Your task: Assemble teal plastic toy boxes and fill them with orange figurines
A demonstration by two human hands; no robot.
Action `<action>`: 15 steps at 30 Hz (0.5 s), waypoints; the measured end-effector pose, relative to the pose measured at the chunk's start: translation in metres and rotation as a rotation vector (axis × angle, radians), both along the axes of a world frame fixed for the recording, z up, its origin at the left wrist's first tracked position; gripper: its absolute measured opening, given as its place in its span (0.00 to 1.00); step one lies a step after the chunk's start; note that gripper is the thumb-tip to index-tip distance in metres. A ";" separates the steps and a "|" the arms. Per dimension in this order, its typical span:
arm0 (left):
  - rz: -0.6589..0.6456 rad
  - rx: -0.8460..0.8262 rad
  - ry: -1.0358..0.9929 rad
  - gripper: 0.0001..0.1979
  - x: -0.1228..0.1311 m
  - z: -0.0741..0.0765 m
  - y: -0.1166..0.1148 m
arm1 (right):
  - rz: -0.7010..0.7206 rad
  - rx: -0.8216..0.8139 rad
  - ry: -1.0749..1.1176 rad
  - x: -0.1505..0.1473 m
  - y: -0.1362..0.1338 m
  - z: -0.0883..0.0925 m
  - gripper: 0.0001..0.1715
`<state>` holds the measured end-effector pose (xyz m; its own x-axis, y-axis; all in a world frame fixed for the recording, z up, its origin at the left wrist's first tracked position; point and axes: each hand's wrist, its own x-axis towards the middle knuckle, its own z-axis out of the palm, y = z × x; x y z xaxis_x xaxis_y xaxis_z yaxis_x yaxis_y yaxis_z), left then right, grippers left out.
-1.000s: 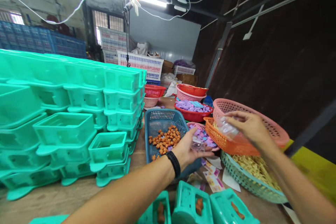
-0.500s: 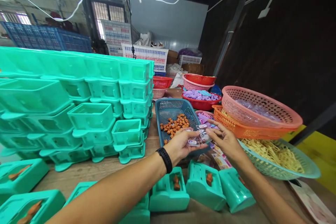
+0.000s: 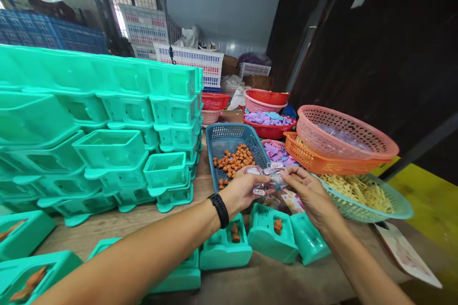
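My left hand [image 3: 240, 189], with a black band at the wrist, is closed around several small clear plastic pieces [image 3: 259, 191] bearing whitish oval marks. The fingertips of my right hand [image 3: 306, 189] pinch the right end of the same clear cluster; exactly what these pieces are I cannot make out. Both hands meet over the front right corner of a blue-grey basket [image 3: 213, 171], which holds brown figure-like pieces [image 3: 239, 158]. Below the hands lie turquoise plastic housings [image 3: 225, 256], some with a brown figure [image 3: 235, 233] set in them.
Stacked turquoise housings [image 3: 118, 150] form a wall on the left. To the right, a pink basket [image 3: 358, 152] sits on an orange basket [image 3: 322, 159], above a pale green basket [image 3: 400, 205] of yellow strips. A red basket [image 3: 272, 130] holds purple pieces. A flat board [image 3: 411, 255] lies at right.
The view has tilted down and shifted slightly, so everything sits higher and further left. My right hand's fingers have curled in closer on the clear pieces.
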<state>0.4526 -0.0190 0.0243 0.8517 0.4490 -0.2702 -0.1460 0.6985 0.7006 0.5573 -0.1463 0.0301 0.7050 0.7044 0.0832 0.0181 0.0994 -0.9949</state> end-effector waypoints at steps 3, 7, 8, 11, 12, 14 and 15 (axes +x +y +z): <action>-0.005 0.054 0.014 0.18 0.002 0.001 -0.003 | -0.053 -0.007 -0.024 0.001 -0.009 0.003 0.31; -0.006 0.175 0.018 0.19 0.001 -0.001 -0.005 | -0.163 -0.031 -0.061 0.011 -0.034 0.005 0.31; -0.014 0.216 0.013 0.19 0.000 -0.001 -0.005 | -0.190 -0.050 -0.069 0.014 -0.042 0.005 0.32; -0.073 0.341 -0.010 0.20 -0.003 -0.001 -0.006 | -0.254 -0.124 -0.102 0.023 -0.071 0.007 0.33; -0.104 0.375 -0.015 0.20 -0.004 0.000 -0.007 | -0.271 -0.145 -0.120 0.025 -0.079 0.007 0.33; -0.198 0.425 -0.018 0.20 -0.003 0.003 -0.011 | -0.299 -0.170 -0.156 0.026 -0.094 0.009 0.34; -0.252 0.441 -0.018 0.21 -0.002 0.005 -0.014 | -0.305 -0.180 -0.171 0.025 -0.099 0.009 0.34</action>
